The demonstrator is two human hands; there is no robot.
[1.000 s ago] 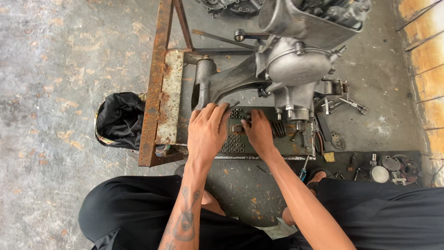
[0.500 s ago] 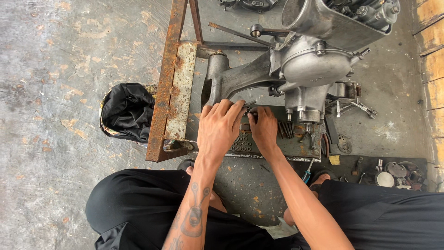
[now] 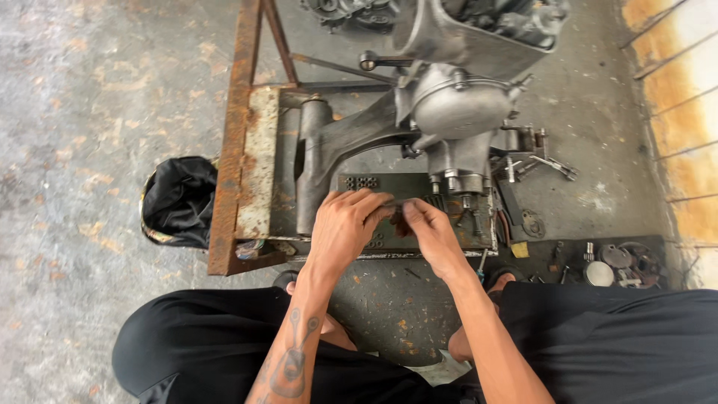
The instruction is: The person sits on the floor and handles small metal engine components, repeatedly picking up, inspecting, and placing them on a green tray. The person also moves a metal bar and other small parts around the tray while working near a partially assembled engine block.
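Here: two hands at a dark perforated metal plate (image 3: 419, 213).
Left hand (image 3: 345, 224) and right hand (image 3: 428, 232), each grip pinched shut on one small dark part (image 3: 395, 217), below grey cast-metal engine casing (image 3: 456, 105).

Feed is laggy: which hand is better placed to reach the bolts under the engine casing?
Probably the right hand: it lies nearer the bolts below the engine casing; the left hand sits farther away.

We have a single view, from a camera worn on the person's head, looking almost straight down over their own forearms and knees. It sits close enough that the left hand (image 3: 345, 224) and right hand (image 3: 432, 233) fill the centre, with the rusty metal stand (image 3: 238, 142) and concrete floor (image 3: 90, 112) spreading out beyond.
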